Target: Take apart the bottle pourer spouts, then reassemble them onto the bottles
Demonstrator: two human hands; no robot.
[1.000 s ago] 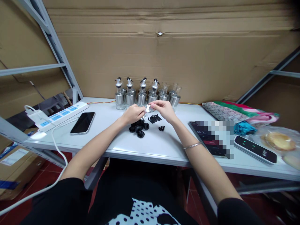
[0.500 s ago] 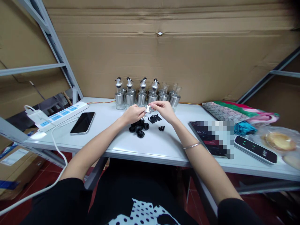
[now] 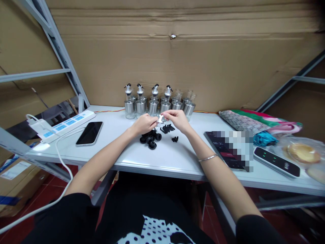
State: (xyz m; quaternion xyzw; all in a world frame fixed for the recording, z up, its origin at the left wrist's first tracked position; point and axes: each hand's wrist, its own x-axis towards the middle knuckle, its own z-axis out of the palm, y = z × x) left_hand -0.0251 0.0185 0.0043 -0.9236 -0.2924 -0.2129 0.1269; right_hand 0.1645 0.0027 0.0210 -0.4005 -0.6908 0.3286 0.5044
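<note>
Almost nothing is changed from the pictures of a second and half a second ago. A small white spout piece (image 3: 160,118) is pinched between the fingertips of the left hand (image 3: 143,123) and the right hand (image 3: 178,120), held just above the white counter (image 3: 172,159). Its exact shape is hard to make out. Black rubber parts (image 3: 151,138) lie just beneath, and steel-banded glass bottles (image 3: 157,101) are ranged behind. The fitting appears to be held in mid-adjustment.

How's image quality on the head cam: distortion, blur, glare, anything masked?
Head view: wide-angle bending, grey shelf rail leaning inward; top right corner darkened; even light, soft shadows; pixelated mask over the dark tablet; small white spout piece between left hand and right hand too small to resolve.
</note>
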